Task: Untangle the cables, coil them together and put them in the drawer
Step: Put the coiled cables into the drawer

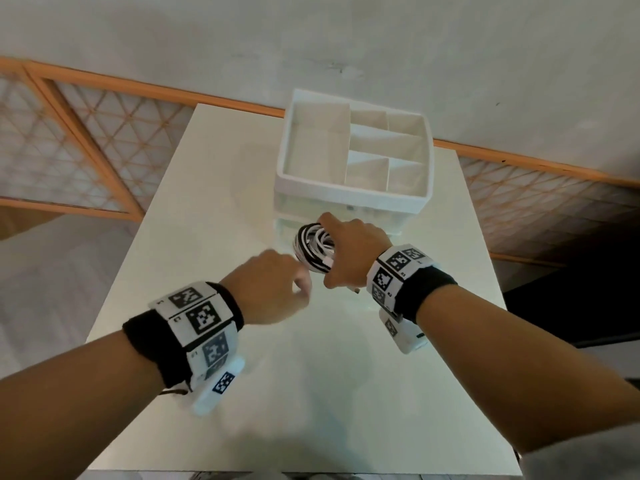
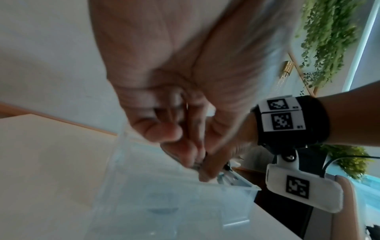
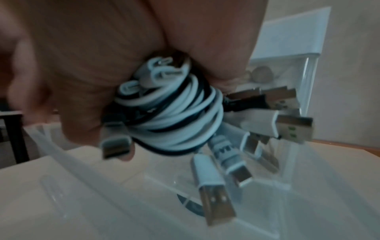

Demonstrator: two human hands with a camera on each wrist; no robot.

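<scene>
A coil of black and white USB cables (image 1: 313, 249) is gripped in my right hand (image 1: 332, 252), fingers and thumb wrapped round it. Several plugs stick out of the bundle (image 3: 174, 113) in the right wrist view. The coil hangs just above the clear plastic drawer (image 3: 308, 203), which is pulled out from under the white organizer box (image 1: 346, 192). My left hand (image 1: 298, 282) is at the drawer's front left corner. Its curled fingers (image 2: 185, 154) and thumb pinch the drawer's rim (image 2: 236, 180). The picture is blurred there.
The organizer's top has several open compartments. It stands at the far middle of a white table (image 1: 311, 393). Bare tabletop lies to the left and in front of the drawer. Wood lattice screens (image 1: 86, 150) stand beyond the table. Green plants (image 2: 329, 40) hang to the right.
</scene>
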